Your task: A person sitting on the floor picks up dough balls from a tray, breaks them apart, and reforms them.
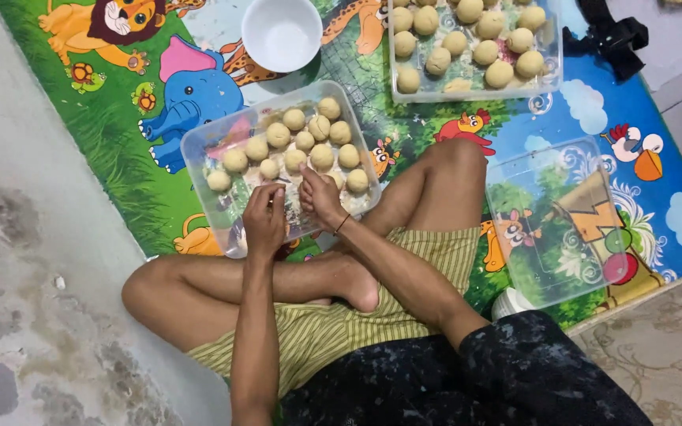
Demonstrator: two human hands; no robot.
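So the person's sitting cross-legged on the floor, and both hands are right over the near edge of the clear plastic tray (199, 146) in front of their knees. Left hand (264, 221) is curled in, fingers bunched narrow like it's pinching or rolling something small, but I honestly can't tell if there's dough in it from here. Right hand (320, 196) is loosely spread, fingertips down at the tray, just beside the nearest dough ball (357, 181). That tray already has a decent cluster of pale round balls, mostly packed toward the far side, with the near part mostly bare, so I'd guess it's somewhere past halfway filled. Beyond it on the animal-print play mat (96, 134) there's an empty white bowl (282, 31), and a second tray (550, 75) well apart that looks pretty much full. Off by the right knee sits another clear tray (515, 170) with nothing in it yet.
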